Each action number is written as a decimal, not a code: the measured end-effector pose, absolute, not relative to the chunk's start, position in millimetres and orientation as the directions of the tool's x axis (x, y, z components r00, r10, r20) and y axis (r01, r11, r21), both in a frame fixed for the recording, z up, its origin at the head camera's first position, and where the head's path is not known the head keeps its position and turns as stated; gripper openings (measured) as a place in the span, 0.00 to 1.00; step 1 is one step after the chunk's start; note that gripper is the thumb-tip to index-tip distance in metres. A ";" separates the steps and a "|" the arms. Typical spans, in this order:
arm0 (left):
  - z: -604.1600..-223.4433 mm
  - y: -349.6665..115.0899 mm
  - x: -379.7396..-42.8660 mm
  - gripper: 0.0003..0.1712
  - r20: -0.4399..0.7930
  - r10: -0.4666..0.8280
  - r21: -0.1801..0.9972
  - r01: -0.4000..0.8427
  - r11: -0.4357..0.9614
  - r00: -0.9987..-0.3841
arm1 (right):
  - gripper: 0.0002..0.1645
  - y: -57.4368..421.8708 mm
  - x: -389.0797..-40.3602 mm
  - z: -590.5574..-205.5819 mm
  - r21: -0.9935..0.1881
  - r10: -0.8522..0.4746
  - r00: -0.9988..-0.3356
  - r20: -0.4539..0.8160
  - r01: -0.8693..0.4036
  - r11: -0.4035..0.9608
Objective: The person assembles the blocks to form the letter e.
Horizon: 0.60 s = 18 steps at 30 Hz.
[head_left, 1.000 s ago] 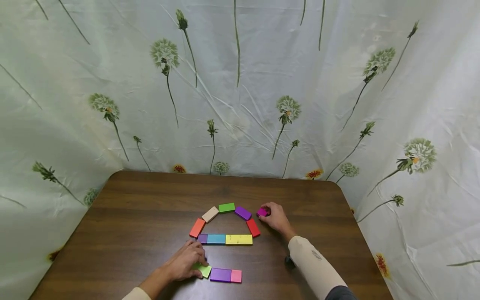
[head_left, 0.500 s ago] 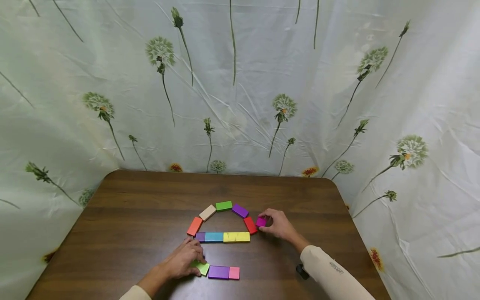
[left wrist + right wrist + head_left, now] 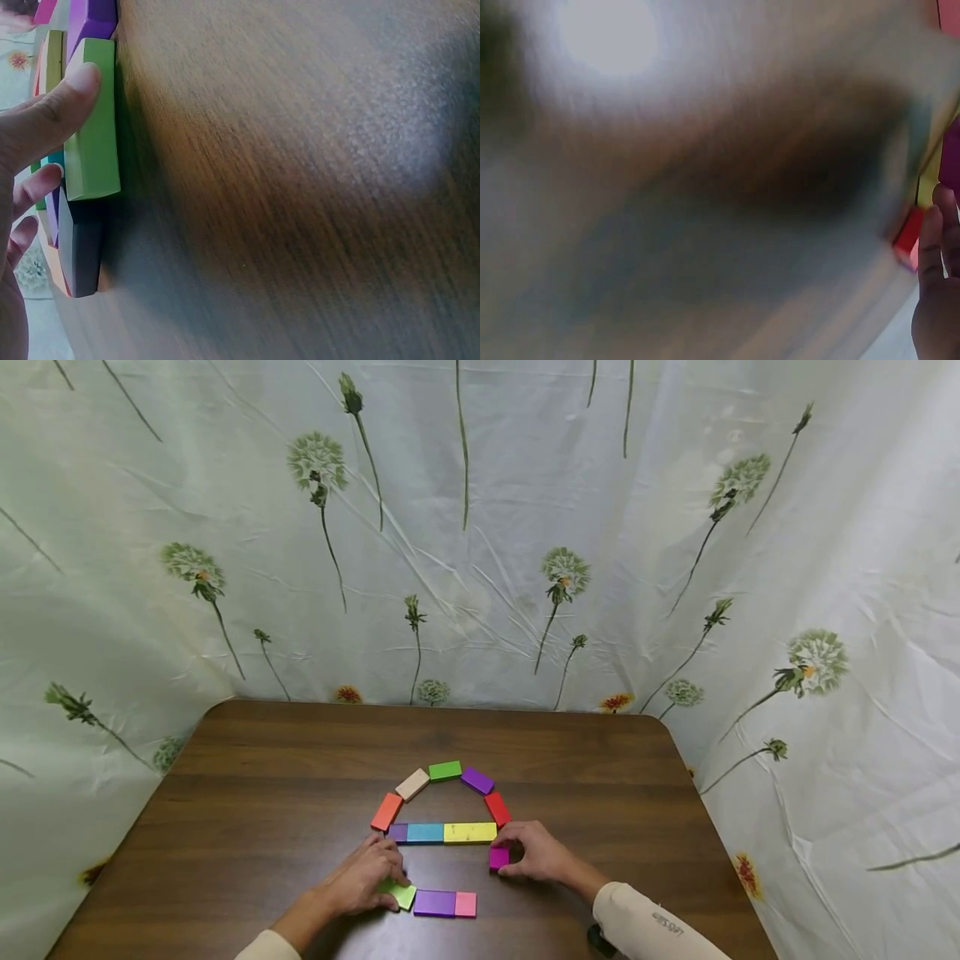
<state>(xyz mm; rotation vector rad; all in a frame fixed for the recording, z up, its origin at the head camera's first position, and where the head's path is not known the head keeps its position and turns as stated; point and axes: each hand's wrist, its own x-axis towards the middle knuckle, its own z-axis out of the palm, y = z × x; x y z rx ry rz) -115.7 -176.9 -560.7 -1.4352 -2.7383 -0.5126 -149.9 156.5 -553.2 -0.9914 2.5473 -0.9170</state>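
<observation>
In the head view my right hand (image 3: 536, 853) pinches a small magenta block (image 3: 499, 859) between thumb and fingers, just below the right end of a straight row. That row joins a dark purple block (image 3: 397, 833), a blue block (image 3: 425, 833) and a yellow block (image 3: 470, 833). My left hand (image 3: 366, 878) grips a light green block (image 3: 94, 127), thumb on its top face and fingertips at its side. A dark block (image 3: 81, 244) lies at that block's end in the left wrist view, hidden under the hand from above. A purple block (image 3: 435, 903) and pink block (image 3: 466, 905) continue rightward.
Above the row an arch runs through orange (image 3: 386, 812), beige (image 3: 412, 785), green (image 3: 446, 771), violet (image 3: 477, 780) and red (image 3: 497, 808) blocks. All lie on a brown wooden table (image 3: 247, 777). A flower-printed curtain (image 3: 480, 568) hangs behind it.
My right hand has brought the magenta block from beside the arch's upper right down past the red block, to below the yellow block's right end. The left hand stays on the light green block.
</observation>
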 end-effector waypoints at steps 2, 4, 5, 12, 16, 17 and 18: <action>-562.2 -177.1 -116.5 0.16 0.168 0.799 0.282 0.805 0.523 -0.578 | 0.18 153.6 -145.2 -554.7 -0.650 -0.698 -0.715 -0.040 -0.511 0.562; -563.8 -177.5 -117.3 0.16 0.195 0.802 0.272 0.817 0.509 -0.565 | 0.18 151.1 -140.5 -555.7 -0.659 -0.724 -0.687 -0.054 -0.520 0.543; -564.4 -177.7 -117.7 0.17 0.205 0.803 0.268 0.822 0.503 -0.559 | 0.18 150.0 -138.3 -556.6 -0.660 -0.739 -0.671 -0.056 -0.531 0.532; -564.4 -176.9 -118.3 0.17 0.167 0.795 0.291 0.800 0.525 -0.583 | 0.18 146.8 -126.0 -563.1 -0.646 -0.807 -0.587 -0.064 -0.592 0.482; -563.6 -176.0 -118.2 0.17 0.140 0.789 0.306 0.784 0.541 -0.599 | 0.17 145.0 -121.4 -566.7 -0.661 -0.814 -0.579 -0.051 -0.591 0.463; -563.4 -175.7 -118.3 0.17 0.136 0.788 0.308 0.781 0.543 -0.601 | 0.17 144.7 -120.4 -567.4 -0.664 -0.815 -0.578 -0.037 -0.595 0.452; -563.1 -175.4 -118.4 0.17 0.129 0.786 0.314 0.777 0.546 -0.604 | 0.17 144.4 -119.6 -568.3 -0.662 -0.817 -0.577 -0.015 -0.606 0.440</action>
